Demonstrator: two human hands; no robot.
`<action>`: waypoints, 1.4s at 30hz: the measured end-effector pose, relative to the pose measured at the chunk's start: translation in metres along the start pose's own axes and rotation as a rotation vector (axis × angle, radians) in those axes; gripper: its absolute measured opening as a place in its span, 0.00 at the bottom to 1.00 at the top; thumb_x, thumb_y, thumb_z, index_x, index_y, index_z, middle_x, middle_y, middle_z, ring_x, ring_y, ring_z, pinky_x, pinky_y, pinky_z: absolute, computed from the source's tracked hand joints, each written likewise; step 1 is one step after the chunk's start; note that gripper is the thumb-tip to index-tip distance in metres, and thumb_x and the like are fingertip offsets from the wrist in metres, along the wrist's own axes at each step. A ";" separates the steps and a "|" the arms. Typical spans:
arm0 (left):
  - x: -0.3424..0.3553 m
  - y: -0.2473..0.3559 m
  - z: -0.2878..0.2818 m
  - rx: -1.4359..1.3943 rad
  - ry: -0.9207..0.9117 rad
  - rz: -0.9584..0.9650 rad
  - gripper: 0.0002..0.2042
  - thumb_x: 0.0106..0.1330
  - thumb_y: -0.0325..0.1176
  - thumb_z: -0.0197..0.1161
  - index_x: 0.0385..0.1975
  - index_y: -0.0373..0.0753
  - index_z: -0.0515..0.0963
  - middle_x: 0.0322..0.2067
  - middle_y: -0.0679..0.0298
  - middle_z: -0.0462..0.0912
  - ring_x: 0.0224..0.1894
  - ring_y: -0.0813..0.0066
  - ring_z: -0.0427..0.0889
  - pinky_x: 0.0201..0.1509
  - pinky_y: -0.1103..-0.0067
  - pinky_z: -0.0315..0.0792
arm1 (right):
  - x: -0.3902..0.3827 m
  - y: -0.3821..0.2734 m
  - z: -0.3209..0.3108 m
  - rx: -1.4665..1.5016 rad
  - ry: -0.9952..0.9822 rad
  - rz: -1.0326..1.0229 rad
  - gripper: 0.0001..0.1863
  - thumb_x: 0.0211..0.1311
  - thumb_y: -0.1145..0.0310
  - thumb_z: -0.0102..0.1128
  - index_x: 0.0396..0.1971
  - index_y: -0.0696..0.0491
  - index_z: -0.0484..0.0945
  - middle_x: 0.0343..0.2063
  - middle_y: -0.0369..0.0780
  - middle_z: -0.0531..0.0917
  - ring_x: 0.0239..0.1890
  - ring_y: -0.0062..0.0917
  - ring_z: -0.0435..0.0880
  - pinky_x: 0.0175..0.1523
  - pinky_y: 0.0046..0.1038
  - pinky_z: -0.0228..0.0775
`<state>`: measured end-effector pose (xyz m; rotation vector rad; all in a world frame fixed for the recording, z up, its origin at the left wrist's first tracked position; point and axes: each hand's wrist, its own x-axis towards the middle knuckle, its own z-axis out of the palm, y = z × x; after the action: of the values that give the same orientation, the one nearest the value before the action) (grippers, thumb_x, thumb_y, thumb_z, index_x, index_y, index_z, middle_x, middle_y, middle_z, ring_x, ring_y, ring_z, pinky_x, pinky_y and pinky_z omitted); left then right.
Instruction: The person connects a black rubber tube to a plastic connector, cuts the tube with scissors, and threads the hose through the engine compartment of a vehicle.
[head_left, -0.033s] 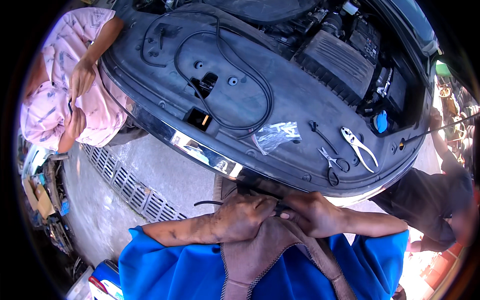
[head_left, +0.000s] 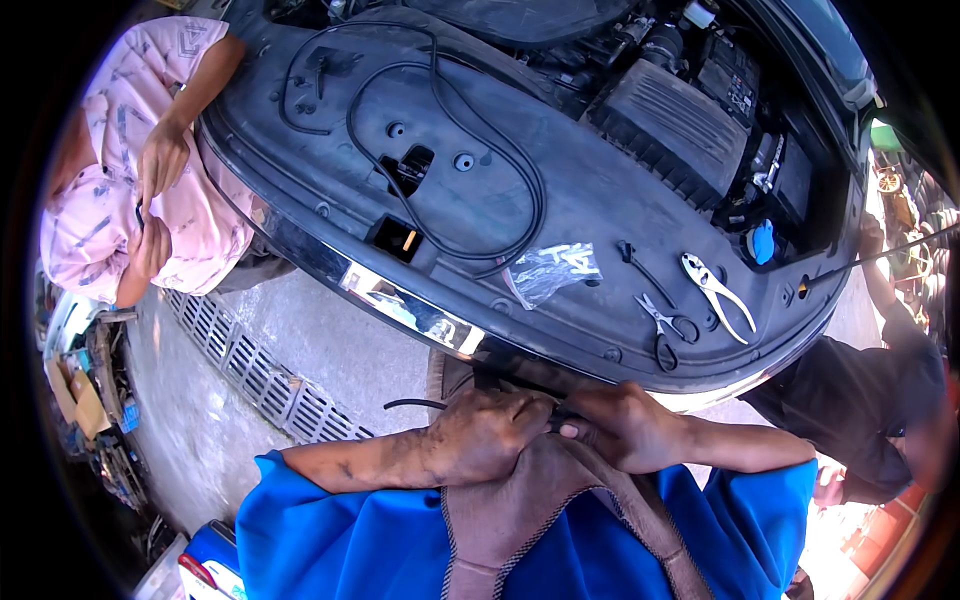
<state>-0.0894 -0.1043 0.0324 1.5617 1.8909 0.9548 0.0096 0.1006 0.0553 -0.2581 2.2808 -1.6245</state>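
My left hand is closed round a thin black hose, whose free end sticks out to its left. Close beside it, in front of my apron, my right hand pinches a small black piece with thumb and fingers. That piece sits between the two hands; its exact kind is hidden by the fingers. Beyond my hands, on the car's black front panel, lie scissors, slip-joint pliers, a short black tube with a fitting and a clear plastic bag.
A long black hose lies looped on the panel. At the left a person in a pink shirt holds something small. Another person in dark clothes is at the right. A floor grate runs along the ground; the engine bay is uncovered.
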 end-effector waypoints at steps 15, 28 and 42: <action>0.031 -0.004 -0.029 -0.174 0.040 -0.046 0.10 0.67 0.32 0.55 0.36 0.30 0.73 0.27 0.51 0.81 0.30 0.60 0.84 0.31 0.69 0.77 | 0.007 -0.011 -0.035 -0.095 0.215 -0.088 0.19 0.57 0.65 0.66 0.44 0.62 0.75 0.27 0.45 0.79 0.27 0.34 0.82 0.29 0.31 0.74; 0.033 -0.007 -0.037 -0.570 -0.055 -0.156 0.09 0.68 0.31 0.57 0.36 0.30 0.77 0.28 0.54 0.83 0.29 0.65 0.84 0.34 0.74 0.77 | 0.017 -0.008 -0.036 -0.531 0.284 -0.461 0.18 0.50 0.69 0.70 0.38 0.64 0.77 0.26 0.42 0.77 0.24 0.31 0.80 0.26 0.29 0.75; 0.026 -0.007 -0.008 0.069 0.283 0.097 0.10 0.55 0.24 0.64 0.35 0.30 0.76 0.26 0.56 0.78 0.26 0.64 0.83 0.28 0.75 0.79 | 0.012 -0.003 -0.021 0.194 0.247 0.047 0.10 0.60 0.74 0.62 0.39 0.64 0.78 0.20 0.42 0.80 0.18 0.23 0.80 0.21 0.26 0.70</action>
<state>-0.1052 -0.0813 0.0329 1.6420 2.0722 1.2201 -0.0091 0.1138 0.0627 0.0457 2.2582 -1.9294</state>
